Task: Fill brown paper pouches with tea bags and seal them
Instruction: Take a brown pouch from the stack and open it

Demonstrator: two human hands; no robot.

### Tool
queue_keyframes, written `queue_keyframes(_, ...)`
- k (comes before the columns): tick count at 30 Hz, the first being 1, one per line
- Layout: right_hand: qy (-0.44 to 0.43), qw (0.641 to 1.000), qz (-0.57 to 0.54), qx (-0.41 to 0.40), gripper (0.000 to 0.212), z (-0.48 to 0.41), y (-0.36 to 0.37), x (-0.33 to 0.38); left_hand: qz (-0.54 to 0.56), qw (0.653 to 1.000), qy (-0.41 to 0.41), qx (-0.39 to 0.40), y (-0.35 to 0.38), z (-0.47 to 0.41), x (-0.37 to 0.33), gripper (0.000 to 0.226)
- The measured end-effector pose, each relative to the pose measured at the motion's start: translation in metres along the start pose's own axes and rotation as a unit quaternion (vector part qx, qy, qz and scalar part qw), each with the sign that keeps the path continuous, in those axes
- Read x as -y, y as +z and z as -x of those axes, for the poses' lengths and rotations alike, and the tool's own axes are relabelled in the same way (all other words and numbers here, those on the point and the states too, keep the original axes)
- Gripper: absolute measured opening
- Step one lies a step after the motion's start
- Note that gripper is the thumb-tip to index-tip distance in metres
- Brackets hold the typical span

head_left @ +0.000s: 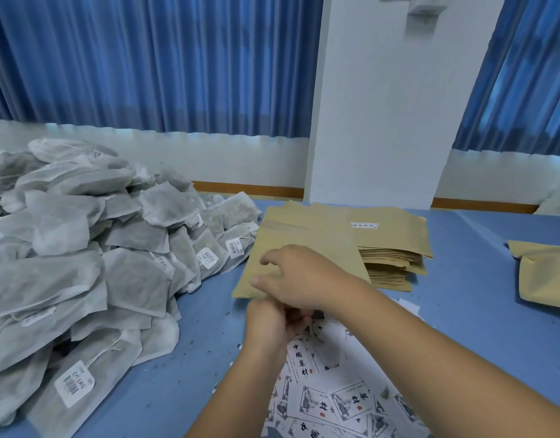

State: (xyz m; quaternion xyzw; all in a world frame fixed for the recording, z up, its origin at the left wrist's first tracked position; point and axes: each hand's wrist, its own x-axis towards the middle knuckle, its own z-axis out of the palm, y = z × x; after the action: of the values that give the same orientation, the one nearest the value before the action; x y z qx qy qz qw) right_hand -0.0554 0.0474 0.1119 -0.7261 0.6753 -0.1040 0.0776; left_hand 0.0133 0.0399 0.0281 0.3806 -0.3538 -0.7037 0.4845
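Note:
A flat brown paper pouch lies tilted at the table's middle, partly over a stack of the same pouches. My right hand rests on its near half, thumb and fingers curled onto the paper. My left hand is just below, fingers curled at the pouch's near edge under the right hand; exactly what they pinch is hidden. A big heap of white mesh tea bags with barcode tags fills the left side.
White printed label sheets are scattered under my forearms. Another brown pouch lies at the right edge. The blue table top carries tea crumbs. A white pillar and blue curtains stand behind.

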Motion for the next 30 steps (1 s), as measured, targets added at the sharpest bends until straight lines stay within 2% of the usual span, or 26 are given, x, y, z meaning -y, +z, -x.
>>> queue_keyframes(4,-0.014,0.999,-0.007,0.028,0.056,0.010,0.002,-0.029,-0.027,0.999,-0.025,-0.014,-0.007,-0.005,-0.003,0.026)
queue_keyframes(8,-0.035,0.999,-0.007,0.035,0.045,0.018,0.001,-0.053,-0.022,0.999,-0.045,0.011,-0.007,-0.007,-0.004,0.019)
queue_keyframes(13,-0.033,0.997,-0.068,0.022,0.032,0.022,0.007,-0.067,-0.005,0.995,-0.030,0.090,-0.009,-0.011,-0.002,0.023)
queue_keyframes(17,-0.020,0.987,-0.157,-0.019,0.023,0.027,0.005,-0.079,0.029,0.985,-0.014,0.168,-0.010,-0.012,-0.002,0.034)
queue_keyframes(20,-0.004,0.971,-0.236,-0.023,0.023,0.029,0.002,-0.087,0.007,0.978,0.020,0.206,-0.010,-0.011,-0.001,0.049)
queue_keyframes(23,-0.004,0.961,-0.277,-0.003,0.022,0.029,0.000,-0.092,-0.018,0.978,0.045,0.204,-0.009,-0.011,0.000,0.062)
queue_keyframes(30,-0.009,0.940,-0.340,0.010,0.020,0.028,0.001,-0.096,-0.038,0.978,0.064,0.194,-0.010,-0.010,0.004,0.068)
